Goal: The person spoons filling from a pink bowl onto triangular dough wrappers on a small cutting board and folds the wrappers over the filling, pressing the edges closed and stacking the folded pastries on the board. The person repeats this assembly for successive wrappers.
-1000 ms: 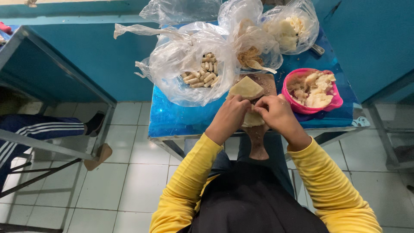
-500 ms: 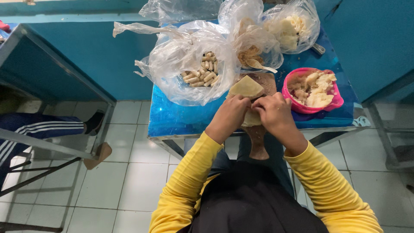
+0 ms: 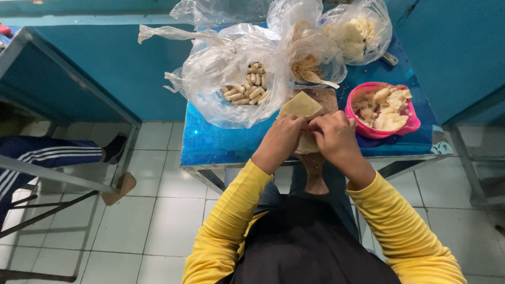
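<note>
Hands: left hand [image 3: 281,139] & right hand [image 3: 332,138] both pinching one pale wrapper [image 3: 301,105] over wooden board [image 3: 315,163], fold incomplete. Finished rolls [image 3: 247,87] bagged; filling remaining in pink bowl [image 3: 360,125].

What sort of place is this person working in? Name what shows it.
Probably a small, home-style food-prep spot: a blue table on a tiled floor, plastic bags of rolled snacks, a pink bowl of filling, and both hands on a wrapper.

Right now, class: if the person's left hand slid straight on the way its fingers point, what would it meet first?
Probably the pale wrapper sheet that the left hand already touches on the wooden board; beyond it, the spoon in a plastic bag, though depth is unclear.
</note>
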The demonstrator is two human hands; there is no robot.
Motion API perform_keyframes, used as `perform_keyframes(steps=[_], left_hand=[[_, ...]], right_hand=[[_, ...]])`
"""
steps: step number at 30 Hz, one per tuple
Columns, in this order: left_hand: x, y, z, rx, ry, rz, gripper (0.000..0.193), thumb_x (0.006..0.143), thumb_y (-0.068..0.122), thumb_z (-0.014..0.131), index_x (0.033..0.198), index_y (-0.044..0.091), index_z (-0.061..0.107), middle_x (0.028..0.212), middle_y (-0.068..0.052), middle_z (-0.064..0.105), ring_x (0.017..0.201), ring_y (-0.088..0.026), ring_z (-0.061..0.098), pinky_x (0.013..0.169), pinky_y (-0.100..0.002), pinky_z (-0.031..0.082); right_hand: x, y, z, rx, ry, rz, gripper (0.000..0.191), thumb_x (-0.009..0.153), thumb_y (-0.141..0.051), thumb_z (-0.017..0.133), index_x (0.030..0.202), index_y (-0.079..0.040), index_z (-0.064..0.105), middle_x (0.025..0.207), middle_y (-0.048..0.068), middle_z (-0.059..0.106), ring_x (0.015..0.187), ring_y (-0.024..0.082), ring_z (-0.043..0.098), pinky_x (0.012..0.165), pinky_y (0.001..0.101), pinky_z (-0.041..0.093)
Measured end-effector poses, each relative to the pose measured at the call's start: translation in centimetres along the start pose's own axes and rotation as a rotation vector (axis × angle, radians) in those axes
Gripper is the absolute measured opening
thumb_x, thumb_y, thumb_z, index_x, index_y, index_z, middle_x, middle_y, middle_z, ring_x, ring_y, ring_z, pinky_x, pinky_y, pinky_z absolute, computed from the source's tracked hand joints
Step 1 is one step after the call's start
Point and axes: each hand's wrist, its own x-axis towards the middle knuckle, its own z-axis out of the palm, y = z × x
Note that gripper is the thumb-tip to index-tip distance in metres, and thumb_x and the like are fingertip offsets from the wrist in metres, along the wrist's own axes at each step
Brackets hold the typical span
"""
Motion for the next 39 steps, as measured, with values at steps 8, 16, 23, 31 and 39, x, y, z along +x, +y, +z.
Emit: perform_keyframes(steps=[8, 16, 23, 31, 39], left_hand=[[0.0, 0.0, 0.1, 0.06, 0.036, 0.013, 0.021, 0.09, 0.002, 0.06, 0.109, 0.006, 0.068, 0.099, -0.016, 0.067, 0.104, -0.037, 0.061, 0.093, -0.044, 0.05], [-1.6, 2.4, -1.1, -0.056, 0.108, -0.175, 0.042, 0.083, -0.003, 0.069, 0.123, 0.006, 0.062, 0.108, -0.013, 0.065, 0.102, -0.035, 0.06, 0.091, -0.044, 0.049], [-1.7, 2.7, -1.2, -0.046, 0.146, -0.198, 0.04, 0.084, 0.0, 0.07, 0.123, 0.005, 0.061, 0.108, -0.014, 0.065, 0.101, -0.036, 0.059, 0.09, -0.044, 0.049], [-2.3, 2.5, 0.3, -0.757, 0.196, -0.406, 0.055, 0.092, 0.003, 0.07, 0.145, 0.005, 0.053, 0.118, -0.011, 0.073, 0.106, -0.022, 0.074, 0.087, -0.031, 0.058], [-2.8, 1.9, 0.1, -1.312, 0.027, -0.243, 0.067, 0.101, -0.001, 0.065, 0.16, 0.007, 0.036, 0.129, -0.012, 0.068, 0.117, -0.016, 0.067, 0.103, -0.03, 0.055]], right_hand=[[-0.2, -0.9, -0.1, -0.076, 0.118, -0.055, 0.013, 0.09, -0.018, 0.069, 0.098, -0.018, 0.079, 0.097, -0.002, 0.074, 0.1, 0.023, 0.059, 0.09, 0.0473, 0.034], [-0.3, -0.8, -0.6, -0.206, 0.084, -0.128, 0.026, 0.089, -0.012, 0.062, 0.105, -0.019, 0.08, 0.101, -0.005, 0.076, 0.101, 0.023, 0.059, 0.09, 0.0473, 0.034], [1.0, 0.2, -0.6, -0.081, 0.06, -0.01, 0.022, 0.086, -0.015, 0.07, 0.105, -0.02, 0.081, 0.099, 0.0, 0.076, 0.097, 0.028, 0.061, 0.084, 0.0469, 0.04], [-0.1, 2.0, -1.4, 0.946, -0.182, 0.346, 0.027, 0.097, -0.007, 0.068, 0.122, -0.003, 0.057, 0.102, 0.007, 0.067, 0.094, 0.013, 0.067, 0.079, 0.027, 0.054], [-1.1, 1.2, -3.2, 1.249, -0.316, 0.441, 0.025, 0.096, -0.007, 0.067, 0.119, -0.004, 0.056, 0.109, 0.005, 0.067, 0.102, 0.013, 0.069, 0.088, 0.0267, 0.054]])
